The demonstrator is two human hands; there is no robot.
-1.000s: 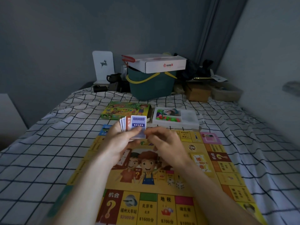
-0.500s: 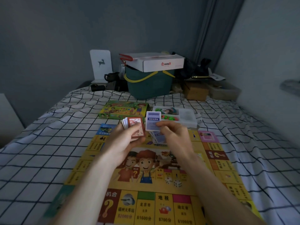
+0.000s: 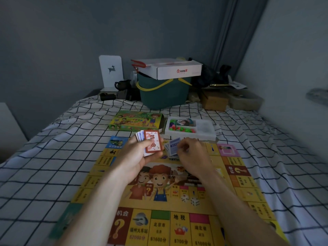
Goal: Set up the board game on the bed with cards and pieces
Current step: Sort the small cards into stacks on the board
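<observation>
Head view: my left hand grips a fanned card stack, red card on top; my right hand pinches a blue card over a small pile on the game board. Loose thumb pressure could spill the fan across the bed.

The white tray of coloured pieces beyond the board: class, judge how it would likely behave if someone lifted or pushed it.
The white tray looks like thin moulded plastic, so it is probably light and may flex when lifted. Its coloured pieces lie loose in an open compartment, so tilting could spill them. On the soft checked sheet it would likely drag, not glide.
</observation>
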